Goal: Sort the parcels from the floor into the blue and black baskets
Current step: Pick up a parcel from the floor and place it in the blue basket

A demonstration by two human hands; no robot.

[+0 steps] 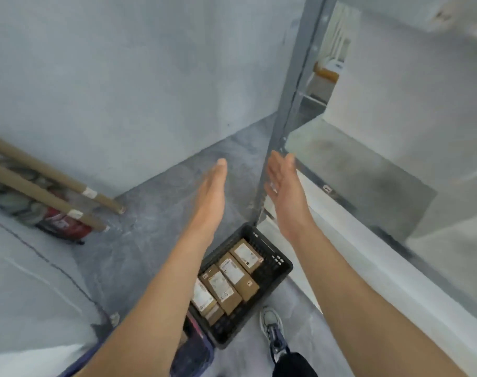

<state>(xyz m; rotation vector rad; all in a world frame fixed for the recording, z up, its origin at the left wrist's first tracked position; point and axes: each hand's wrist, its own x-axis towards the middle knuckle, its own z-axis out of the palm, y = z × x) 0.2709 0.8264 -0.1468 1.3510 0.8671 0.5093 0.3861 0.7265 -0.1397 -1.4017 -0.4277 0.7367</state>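
A black basket (279, 263) stands on the grey floor below my arms. Several brown cardboard parcels (233, 278) with white labels lie side by side in it. A blue basket edge (202, 346) shows just left of the black one, mostly hidden under my left forearm. My left hand (211, 197) is stretched forward, flat, fingers together, holding nothing. My right hand (284, 190) is also held out with the palm turned inward and the fingers apart, empty, close to a grey metal post. Both hands hang well above the baskets.
A grey metal shelf post (289, 104) rises just behind my right hand, with a grey shelf (354, 170) to its right. Two cardboard tubes (49, 186) lean at the left over a red object (66, 224). My shoe (272, 325) is beside the black basket.
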